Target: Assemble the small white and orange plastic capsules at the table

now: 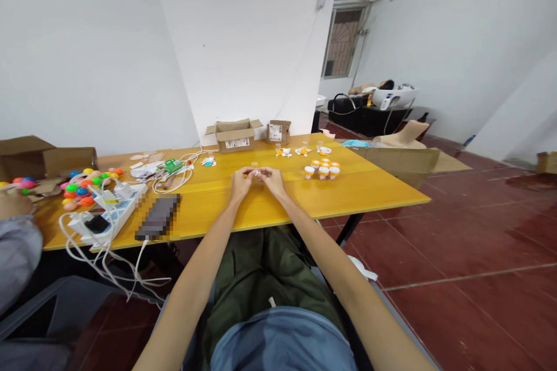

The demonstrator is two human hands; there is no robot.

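Observation:
My left hand (241, 181) and my right hand (272, 179) meet over the middle of the yellow table (270, 208). Both have their fingers pinched together around a tiny pale object (256, 173), too small to name. Just right of my hands stands a cluster of small orange-capped vials (322, 168). Farther back lie several small white and orange pieces (300, 151).
Two open cardboard boxes (235, 134) stand at the table's far edge. A power strip with white cables (108, 211), a dark phone (157, 217) and coloured plastic balls (85, 188) lie at left. Another person's sleeve (17, 255) shows at far left. A large flattened carton (404, 156) sits right.

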